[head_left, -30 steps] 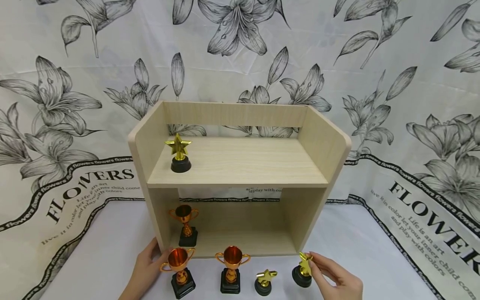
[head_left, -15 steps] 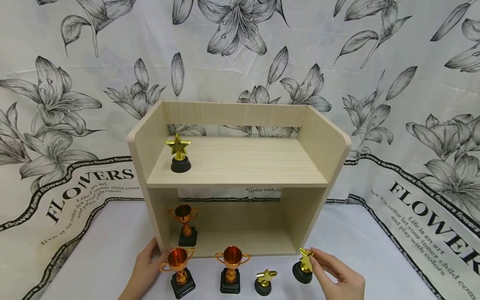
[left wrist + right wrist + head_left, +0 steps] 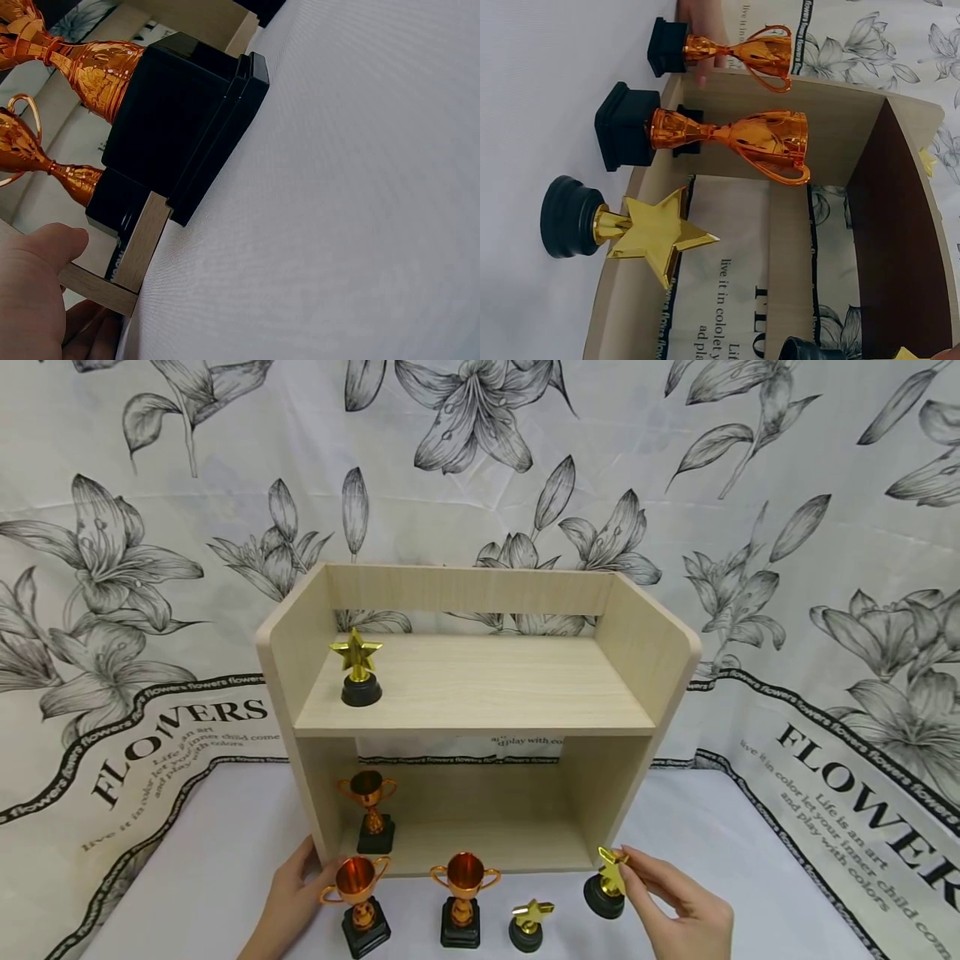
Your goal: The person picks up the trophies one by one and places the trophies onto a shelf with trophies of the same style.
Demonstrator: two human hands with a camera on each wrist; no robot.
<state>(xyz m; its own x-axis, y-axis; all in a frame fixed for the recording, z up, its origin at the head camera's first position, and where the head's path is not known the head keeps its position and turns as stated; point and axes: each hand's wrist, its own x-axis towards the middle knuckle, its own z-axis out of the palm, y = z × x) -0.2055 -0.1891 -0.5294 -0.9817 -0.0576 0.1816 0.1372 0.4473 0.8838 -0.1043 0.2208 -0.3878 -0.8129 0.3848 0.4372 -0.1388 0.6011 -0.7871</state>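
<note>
White table [image 3: 757, 852], right hand [image 3: 678, 902] pinching star trophy [image 3: 608, 885], left hand [image 3: 291, 890] gripping shelf [image 3: 495, 683].

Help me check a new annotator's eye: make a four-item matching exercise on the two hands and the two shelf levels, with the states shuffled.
Column one
1. Left hand
2. Right hand
3. Upper shelf
4. Lower shelf

Column two
A. Bears an orange cup trophy near its left end
B. Grips the wooden left side panel
C. Bears an upright star trophy
D. Pinches a gold star trophy

Right pairs: 1-B, 2-D, 3-C, 4-A
</note>
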